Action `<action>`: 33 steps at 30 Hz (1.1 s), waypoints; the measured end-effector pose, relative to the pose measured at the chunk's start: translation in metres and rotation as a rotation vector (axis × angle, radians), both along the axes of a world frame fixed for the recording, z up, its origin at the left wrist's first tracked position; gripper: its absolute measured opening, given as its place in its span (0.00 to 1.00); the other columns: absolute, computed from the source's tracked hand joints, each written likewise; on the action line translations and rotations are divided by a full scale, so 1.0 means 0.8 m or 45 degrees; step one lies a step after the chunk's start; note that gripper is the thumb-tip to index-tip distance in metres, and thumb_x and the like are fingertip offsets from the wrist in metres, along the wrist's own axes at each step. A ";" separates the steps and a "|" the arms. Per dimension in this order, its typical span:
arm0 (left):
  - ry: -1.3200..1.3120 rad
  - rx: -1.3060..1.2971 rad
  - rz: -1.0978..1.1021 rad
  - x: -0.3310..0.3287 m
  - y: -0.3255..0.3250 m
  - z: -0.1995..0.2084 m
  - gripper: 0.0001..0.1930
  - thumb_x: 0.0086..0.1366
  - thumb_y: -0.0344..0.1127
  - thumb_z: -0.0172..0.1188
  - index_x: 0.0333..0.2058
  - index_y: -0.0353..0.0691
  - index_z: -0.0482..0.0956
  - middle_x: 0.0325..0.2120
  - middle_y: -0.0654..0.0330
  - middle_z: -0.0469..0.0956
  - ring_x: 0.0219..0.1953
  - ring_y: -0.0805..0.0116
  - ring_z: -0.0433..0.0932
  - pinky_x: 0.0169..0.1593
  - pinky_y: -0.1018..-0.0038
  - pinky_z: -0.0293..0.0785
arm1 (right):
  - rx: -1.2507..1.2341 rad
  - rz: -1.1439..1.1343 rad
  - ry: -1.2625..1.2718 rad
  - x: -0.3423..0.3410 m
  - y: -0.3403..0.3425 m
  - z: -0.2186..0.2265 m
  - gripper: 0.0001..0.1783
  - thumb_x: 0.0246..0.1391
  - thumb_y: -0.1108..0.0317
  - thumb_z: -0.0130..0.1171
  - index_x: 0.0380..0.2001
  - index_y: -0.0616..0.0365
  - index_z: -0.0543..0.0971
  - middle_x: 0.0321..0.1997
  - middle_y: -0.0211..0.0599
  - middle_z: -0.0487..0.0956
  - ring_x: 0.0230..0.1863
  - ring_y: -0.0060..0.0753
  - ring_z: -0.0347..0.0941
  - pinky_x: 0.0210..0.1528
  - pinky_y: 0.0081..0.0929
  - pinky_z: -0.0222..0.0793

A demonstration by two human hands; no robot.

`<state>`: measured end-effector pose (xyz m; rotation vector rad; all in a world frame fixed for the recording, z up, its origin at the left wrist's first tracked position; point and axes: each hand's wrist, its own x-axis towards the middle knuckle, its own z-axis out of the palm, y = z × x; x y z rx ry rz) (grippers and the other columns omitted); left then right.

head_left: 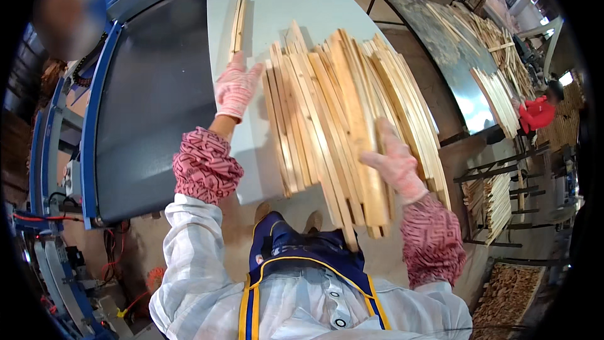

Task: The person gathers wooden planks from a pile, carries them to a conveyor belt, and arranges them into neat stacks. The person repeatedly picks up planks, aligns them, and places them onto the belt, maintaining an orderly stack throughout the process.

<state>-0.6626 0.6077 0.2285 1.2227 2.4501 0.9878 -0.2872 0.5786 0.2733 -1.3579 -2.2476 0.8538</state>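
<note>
My left hand (235, 89), in a pink-and-white glove, is open at the near end of a narrow pair of wooden strips (238, 24). Its fingertips reach that end, and the thumb stands apart. A broad pile of pale wooden strips (314, 119) lies to the right on a light grey tabletop (277, 6), the near ends overhanging its edge. Over the pile, my gloved right hand (399, 165) has its fingers stretched out and thumb spread, against the right side of a wider wooden strip (353, 101). That strip lies on top and is blurred near the hand.
A dark conveyor belt (157, 107) in a blue frame adjoins the tabletop on the left. On the right stands a second table (434, 31) with loose strips, where a person in red (536, 113) handles wood. Stacked strips (497, 208) rest on a rack below.
</note>
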 end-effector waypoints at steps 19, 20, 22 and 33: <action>0.110 -0.197 -0.332 -0.260 0.128 -0.076 0.36 0.64 0.64 0.38 0.61 0.44 0.57 0.50 0.40 0.72 0.52 0.46 0.73 0.54 0.60 0.67 | 0.186 -0.270 -0.396 -0.588 0.264 -0.069 0.30 0.55 0.43 0.46 0.55 0.49 0.68 0.50 0.49 0.76 0.52 0.49 0.72 0.52 0.37 0.69; -0.014 -0.321 -0.307 -0.258 0.123 -0.062 0.39 0.64 0.67 0.33 0.65 0.45 0.49 0.50 0.40 0.72 0.54 0.44 0.70 0.56 0.60 0.64 | 0.152 -0.140 -0.313 -0.600 0.282 -0.108 0.28 0.55 0.44 0.47 0.54 0.48 0.68 0.52 0.46 0.74 0.54 0.47 0.71 0.52 0.37 0.69; 0.125 -0.418 -0.347 -0.259 0.138 -0.071 0.38 0.64 0.65 0.36 0.64 0.43 0.51 0.50 0.41 0.72 0.53 0.43 0.70 0.55 0.60 0.65 | 0.159 0.104 -0.261 -0.587 0.309 -0.135 0.25 0.56 0.46 0.46 0.53 0.45 0.69 0.56 0.41 0.71 0.56 0.45 0.69 0.52 0.37 0.69; 0.082 -0.350 -0.402 -0.230 0.157 -0.066 0.37 0.62 0.66 0.41 0.61 0.45 0.56 0.46 0.44 0.75 0.51 0.45 0.73 0.50 0.60 0.68 | 0.031 0.052 -0.674 -0.502 0.197 -0.036 0.26 0.57 0.48 0.47 0.58 0.38 0.66 0.59 0.36 0.67 0.56 0.44 0.69 0.51 0.41 0.71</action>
